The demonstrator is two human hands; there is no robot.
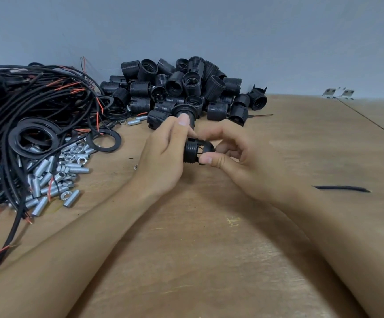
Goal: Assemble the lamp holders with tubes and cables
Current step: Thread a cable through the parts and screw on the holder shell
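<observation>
Two hands meet over the middle of the wooden bench point(209, 237), both closed on one black threaded lamp holder point(194, 150) held just above the wood. The left hand point(163, 154) wraps its fingers round the holder's ribbed body, thumb up on top; the right hand point(236, 152) pinches the holder's rounded cap end between thumb and curled fingers. From the held piece, at about twelve o'clock, a heap of black lamp holders point(186, 88) is piled against the grey wall point(209, 24), some lying on their sides, some showing open mouths, and the left thumb covers part of the nearest one. At nine to ten o'clock sprawls a tangle of black cables point(37, 99) with red and bare-copper ends, draped over flat black rings point(103, 140) and over a scatter of silver threaded tubes point(41, 168) mixed with small nuts point(80, 159). A few stray tubes lie between the rings and the heap. At about four o'clock, well apart from the hands, a short black cable offcut point(340, 188) lies alone on the wood. Far off at two o'clock, small metal brackets point(339, 92) sit by the wall, beside a seam in the bench top.
</observation>
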